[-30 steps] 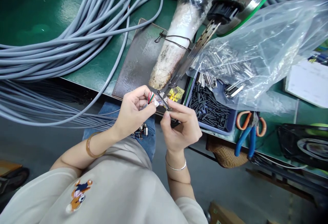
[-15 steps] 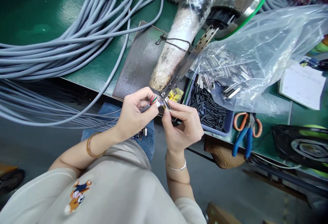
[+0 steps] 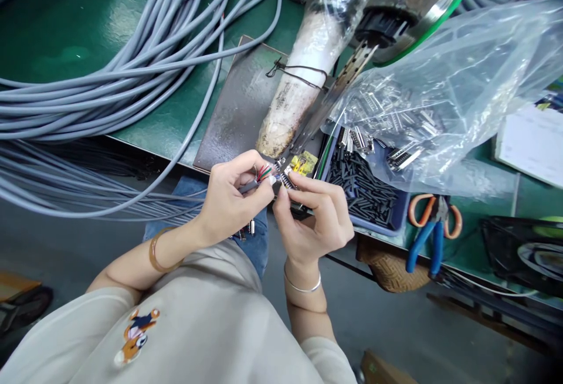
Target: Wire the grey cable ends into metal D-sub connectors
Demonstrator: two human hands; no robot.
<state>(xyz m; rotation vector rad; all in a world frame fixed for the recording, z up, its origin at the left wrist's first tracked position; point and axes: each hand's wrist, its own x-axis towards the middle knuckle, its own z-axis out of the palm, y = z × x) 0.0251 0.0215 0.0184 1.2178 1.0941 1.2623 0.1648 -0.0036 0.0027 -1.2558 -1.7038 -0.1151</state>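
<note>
Between the thumb and fingers of my left hand [image 3: 235, 196] is the end of a grey cable [image 3: 248, 186], its thin coloured wires [image 3: 265, 171] fanned out toward the right. My right hand [image 3: 314, 214] pinches a small metal multi-pin connector [image 3: 287, 180] by its edge, close to the wire ends. Just above the connector is the tip of a soldering iron [image 3: 303, 132], slanting down from the upper right. Whether wire, connector and tip touch is too small to tell. A white, dirt-stained tube [image 3: 290, 102], tied with black wire, ends right above my fingers.
Coiled grey cables [image 3: 132, 91] cover the left of the green table [image 3: 61, 32]. At right stand a blue tray [image 3: 398, 220] of short black sleeves, a clear plastic bag [image 3: 484, 79] of connectors, cutting pliers [image 3: 428, 231] and white paper [image 3: 534, 143]. A metal plate [image 3: 237, 102] lies under the tube.
The view has shifted slightly, so the tray, bag and pliers appear a little farther right. My right thumb has moved slightly left along the connector; both hands keep their hold.
</note>
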